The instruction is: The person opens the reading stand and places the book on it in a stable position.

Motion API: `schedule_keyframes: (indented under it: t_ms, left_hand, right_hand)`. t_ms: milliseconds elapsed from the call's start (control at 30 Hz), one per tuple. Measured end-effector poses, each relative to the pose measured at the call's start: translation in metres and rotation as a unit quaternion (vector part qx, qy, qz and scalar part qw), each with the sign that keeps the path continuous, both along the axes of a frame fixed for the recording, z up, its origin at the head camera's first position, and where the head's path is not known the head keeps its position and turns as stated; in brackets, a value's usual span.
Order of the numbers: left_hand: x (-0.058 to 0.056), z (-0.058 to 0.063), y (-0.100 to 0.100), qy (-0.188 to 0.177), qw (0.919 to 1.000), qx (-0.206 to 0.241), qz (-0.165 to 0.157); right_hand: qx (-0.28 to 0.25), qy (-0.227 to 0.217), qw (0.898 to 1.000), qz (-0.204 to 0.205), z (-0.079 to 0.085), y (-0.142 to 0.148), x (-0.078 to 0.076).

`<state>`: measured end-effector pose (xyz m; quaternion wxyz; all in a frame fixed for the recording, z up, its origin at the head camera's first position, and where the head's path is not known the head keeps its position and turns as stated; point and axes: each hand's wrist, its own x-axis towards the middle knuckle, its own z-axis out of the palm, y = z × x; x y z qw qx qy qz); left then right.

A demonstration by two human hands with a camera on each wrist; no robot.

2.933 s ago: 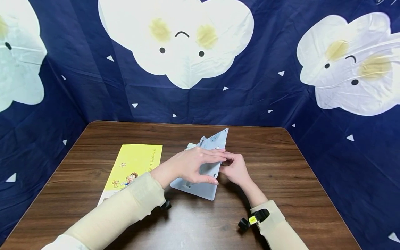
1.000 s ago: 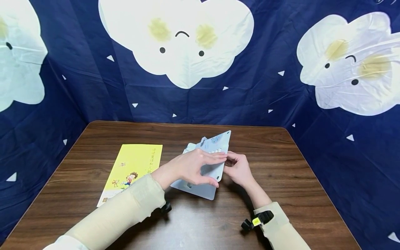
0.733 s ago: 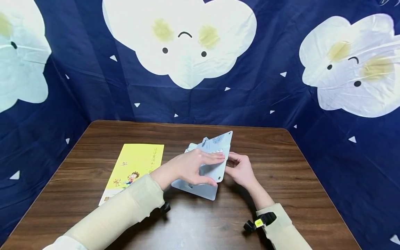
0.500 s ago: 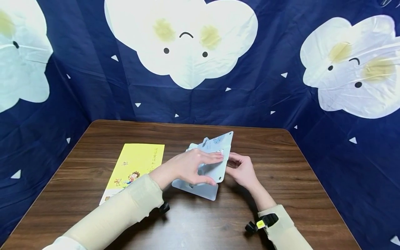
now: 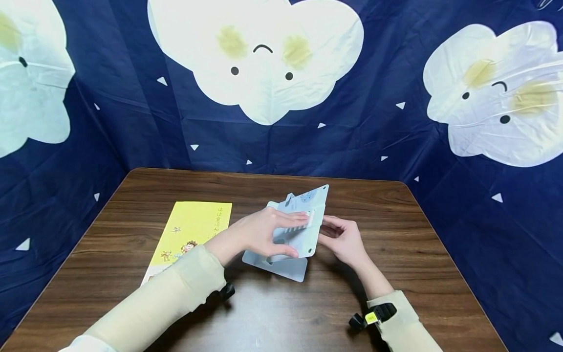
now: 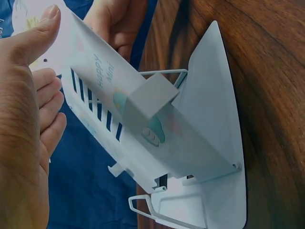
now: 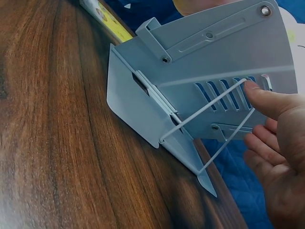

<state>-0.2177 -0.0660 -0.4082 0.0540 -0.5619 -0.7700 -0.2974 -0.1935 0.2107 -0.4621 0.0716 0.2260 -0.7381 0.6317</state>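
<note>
A pale blue metal book stand (image 5: 308, 239) with slots and cartoon print stands on the table, its panel tilted up from a flat base (image 5: 286, 269). My left hand (image 5: 268, 230) is held along the panel's printed front, fingers straight, thumb apart. The left wrist view shows that hand (image 6: 24, 119) beside the slots, with a folded page clip (image 6: 150, 98) farther down the panel. Behind the panel, my right hand (image 5: 345, 239) holds the stand's wire support leg (image 7: 205, 109). In the right wrist view the thumb lies at the wire's top bend, near the slots.
A yellow picture book (image 5: 198, 225) lies left of the stand, partly covered by my left forearm. The wooden table (image 5: 360, 195) ends at a dark blue cloth backdrop (image 5: 264, 146) with white clouds.
My right hand has shifted right, and the stand's panel has leaned a little to the right. My left hand has drawn back slightly to the left, uncovering more of the slots.
</note>
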Motion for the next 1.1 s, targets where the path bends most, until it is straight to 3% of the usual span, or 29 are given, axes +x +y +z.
schedule_keyframes:
  t_ms: [700, 833, 1100]
  left_hand:
    - [-0.007, -0.006, -0.014, -0.036, 0.9981, -0.016, 0.047]
    - [-0.012, -0.008, -0.016, -0.047, 0.9976, -0.012, 0.05]
    - [-0.027, -0.008, -0.018, -0.086, 0.992, -0.018, 0.09]
  right_hand:
    - [0.0, -0.022, 1.0, -0.012, 0.004, 0.014, 0.014]
    - [-0.003, -0.023, 1.0, -0.011, 0.004, 0.016, 0.019]
    - [-0.012, -0.039, 0.999, -0.012, 0.008, 0.015, 0.033]
